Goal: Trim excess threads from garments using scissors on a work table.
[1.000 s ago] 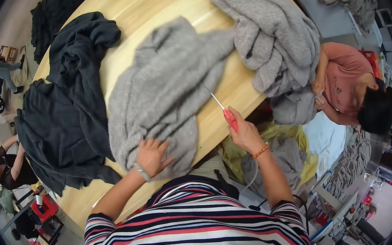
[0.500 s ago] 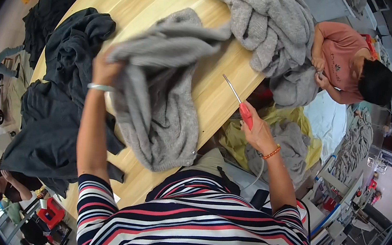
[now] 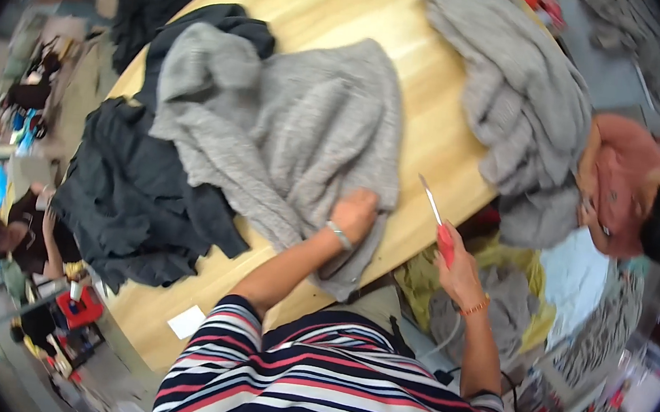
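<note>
Left, crumpled charcoal knit garments [image 3: 145, 185] lie partly behind the light-grey knitted garment [image 3: 318, 131], which spreads up and leftward from my left hand [image 3: 356, 213] on its lower right; whether I'm pinching it, I can't tell. Bare pale-wood tabletop [image 3: 430, 128] runs to a slanting edge; there a red-handled, metal-tipped tool [image 3: 445, 244] sits clasped in my right hand [image 3: 460, 275]. A heaped grey knit [image 3: 514, 89] blocks the upper right.

Table [image 3: 433, 120] | dark cloth [image 3: 144, 193] | grey garment [image 3: 316, 115] (overlapping it) | grey heap [image 3: 521, 98] | white slip [image 3: 186, 322]
</note>
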